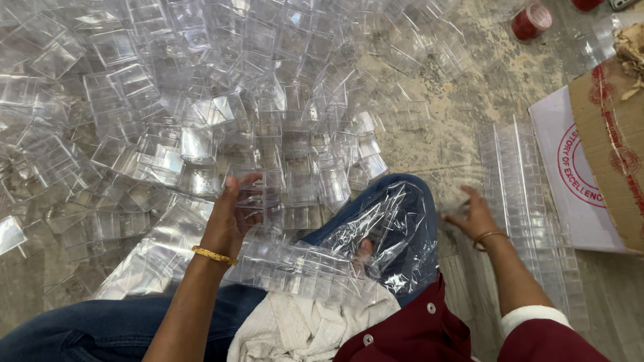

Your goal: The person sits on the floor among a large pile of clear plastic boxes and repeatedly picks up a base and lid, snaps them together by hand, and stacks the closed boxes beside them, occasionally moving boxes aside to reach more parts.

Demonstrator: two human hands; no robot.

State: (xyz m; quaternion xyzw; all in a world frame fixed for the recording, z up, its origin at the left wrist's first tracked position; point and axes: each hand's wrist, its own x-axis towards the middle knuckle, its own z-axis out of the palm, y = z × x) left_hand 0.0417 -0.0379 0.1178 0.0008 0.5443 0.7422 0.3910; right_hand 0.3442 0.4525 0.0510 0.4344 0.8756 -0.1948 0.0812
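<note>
Her left hand point(231, 218) pinches a clear plastic box point(258, 201) at nine o'clock of her knee; right hand point(473, 214), fingers loosely spread, touches nested rows point(516, 181) at three o'clock. Best to grip edges squarely, gently.

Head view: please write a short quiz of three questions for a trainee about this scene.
1. True or false: the left hand grips a clear plastic box.
2. Which stands nearest the right hand? A) red-capped jar B) rows of stacked clear boxes C) cardboard box
3. What lies over the knee?

Key: 1 true. 2 B. 3 a clear plastic bag.
</note>
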